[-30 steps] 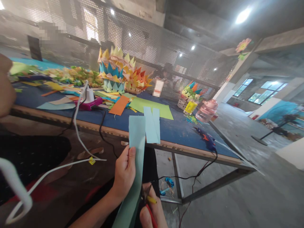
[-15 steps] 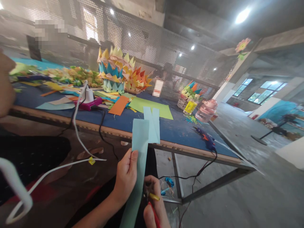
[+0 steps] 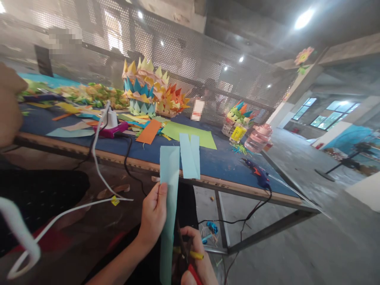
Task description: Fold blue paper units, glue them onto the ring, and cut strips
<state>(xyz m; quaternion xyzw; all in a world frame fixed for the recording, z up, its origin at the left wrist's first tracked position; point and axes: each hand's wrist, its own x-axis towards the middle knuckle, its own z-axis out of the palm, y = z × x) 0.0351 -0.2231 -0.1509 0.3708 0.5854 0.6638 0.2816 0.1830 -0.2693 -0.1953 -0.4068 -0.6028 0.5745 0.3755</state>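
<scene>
A long light blue paper strip (image 3: 170,198) stands nearly upright in my left hand (image 3: 154,211), pinched between thumb and fingers along its left edge. Low in view, my right hand (image 3: 197,257) grips dark-bladed scissors (image 3: 183,249) with a red handle, just right of the strip. The blades point upward and look partly apart; whether they touch the paper I cannot tell. A thin yellow stick-like thing (image 3: 196,255) crosses the scissors by the right fingers; its kind is unclear. Two light blue paper strips (image 3: 190,156) lie overlapping at the table edge ahead.
On the blue table (image 3: 219,164) are a green sheet (image 3: 196,134), an orange piece (image 3: 149,132), folded-paper crowns (image 3: 145,85) and a magenta power strip (image 3: 111,130). At right lie a glue gun (image 3: 257,172) and a pink bottle (image 3: 259,138). A white cable (image 3: 96,158) hangs left. Part of another person (image 3: 10,107) shows there.
The strip and my left hand have shifted slightly left, baring more of the two strips on the table. The right hand has moved a little lower, and the scissor blades show more clearly.
</scene>
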